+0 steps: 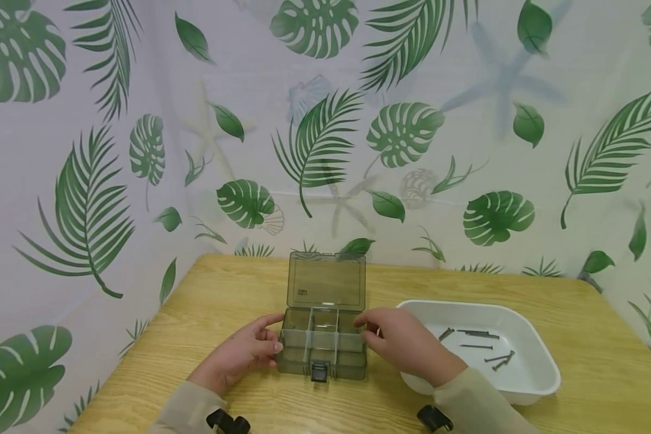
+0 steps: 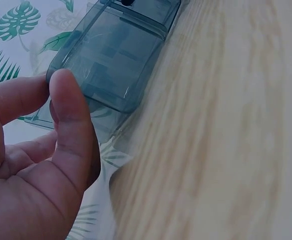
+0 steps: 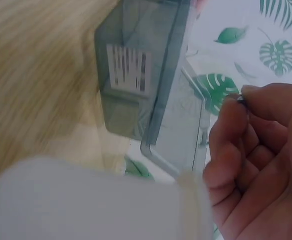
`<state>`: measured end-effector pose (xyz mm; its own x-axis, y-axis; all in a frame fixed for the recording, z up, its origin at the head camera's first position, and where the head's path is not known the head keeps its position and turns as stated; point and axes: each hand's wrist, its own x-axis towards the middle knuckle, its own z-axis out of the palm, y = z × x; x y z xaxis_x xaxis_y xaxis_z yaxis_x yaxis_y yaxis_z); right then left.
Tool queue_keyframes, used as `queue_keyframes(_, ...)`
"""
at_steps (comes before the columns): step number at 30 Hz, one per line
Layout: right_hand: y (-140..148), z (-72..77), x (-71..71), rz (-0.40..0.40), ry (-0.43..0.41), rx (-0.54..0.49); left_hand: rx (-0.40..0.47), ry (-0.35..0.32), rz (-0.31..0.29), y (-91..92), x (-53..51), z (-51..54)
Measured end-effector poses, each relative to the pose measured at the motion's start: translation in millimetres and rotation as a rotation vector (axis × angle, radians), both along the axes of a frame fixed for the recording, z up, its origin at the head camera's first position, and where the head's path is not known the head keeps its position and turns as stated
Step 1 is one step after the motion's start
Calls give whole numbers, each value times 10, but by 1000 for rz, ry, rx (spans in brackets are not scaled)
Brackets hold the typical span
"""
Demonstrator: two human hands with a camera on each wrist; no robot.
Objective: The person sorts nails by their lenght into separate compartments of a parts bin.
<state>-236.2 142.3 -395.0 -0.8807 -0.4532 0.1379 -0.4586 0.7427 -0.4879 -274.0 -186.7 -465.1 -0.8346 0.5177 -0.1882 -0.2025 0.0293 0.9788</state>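
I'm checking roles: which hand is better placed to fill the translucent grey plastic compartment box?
Probably the right hand: it pinches a small dark piece near the box; the left hand merely touches its left side.

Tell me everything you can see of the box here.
The box is translucent grey-green, apparently plastic, with pale dividers inside and a dark latch at its front. A barcode-like label shows on its right side. It sits upright on the table, left of the tray, lid raised at the back. The left hand touches its left side; whether the right hand touches it is unclear.
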Motion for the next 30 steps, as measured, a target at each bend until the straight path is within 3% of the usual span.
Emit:
queue_keyframes(14,-231,-112,-61,2,-35,25,-5,6,-2,2,17,0)
queue_keyframes(22,-125,-93,-14,14,-36,-5,-2,-11,3,-6,5,-20)
queue_keyframes(30,113,-3,34,-64,-39,-16,-5,-3,2,2,18,6)
